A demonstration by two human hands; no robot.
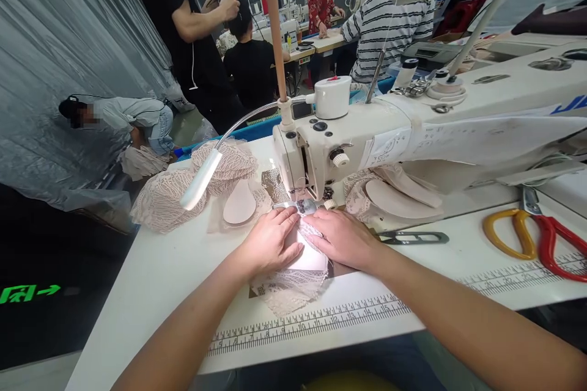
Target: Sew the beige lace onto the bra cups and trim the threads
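My left hand point(270, 239) and my right hand point(342, 236) press flat on a piece of pale lace fabric point(293, 284) laid over a smooth beige pad, right in front of the needle area of a white sewing machine point(330, 140). Fingers of both hands rest on the cloth, nearly touching each other under the presser foot point(305, 204). The lace hangs toward me over the table's printed ruler point(321, 321).
A gooseneck lamp point(202, 178) reaches over a heap of lace pieces point(169, 195) and a beige cup point(239, 203) at left. More cups point(394, 195) lie right of the machine. Thread snips point(413, 237) and red-and-yellow scissors point(536, 241) lie at right. Several people work behind.
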